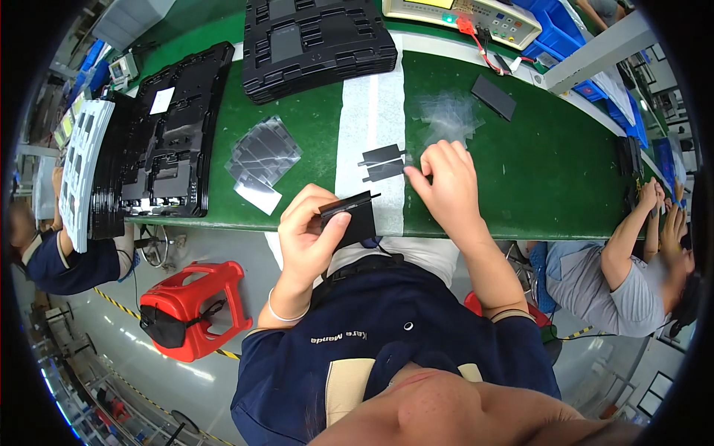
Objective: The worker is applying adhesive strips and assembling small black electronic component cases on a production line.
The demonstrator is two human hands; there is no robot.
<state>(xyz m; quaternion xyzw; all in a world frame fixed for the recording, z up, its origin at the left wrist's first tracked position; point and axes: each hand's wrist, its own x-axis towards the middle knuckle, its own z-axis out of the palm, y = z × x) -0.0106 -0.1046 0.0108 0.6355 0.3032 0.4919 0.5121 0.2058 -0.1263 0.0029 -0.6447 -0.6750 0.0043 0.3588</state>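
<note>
My left hand [305, 234] is closed on a thin black rectangular piece [360, 224], held tilted over the table's front edge between thumb and fingers. A narrow dark strip runs along its upper edge. To its upper right, two small flat dark pieces with tabs, an upper piece [381, 154] and a lower piece [386, 171], lie on a white strip [372, 104]. My right hand [450, 186] is just right of them, its thumb apart from its bent fingers. The thumb tip is by the lower piece's right edge; whether it touches cannot be told.
Clear film sheets lie fanned at left [266, 157] and in a pile [446, 115] beyond my right hand. A dark block [493, 97] sits farther right. Black trays [320, 52] are stacked at the back, others [175, 134] at left. An instrument [476, 21] stands behind; co-workers sit both sides.
</note>
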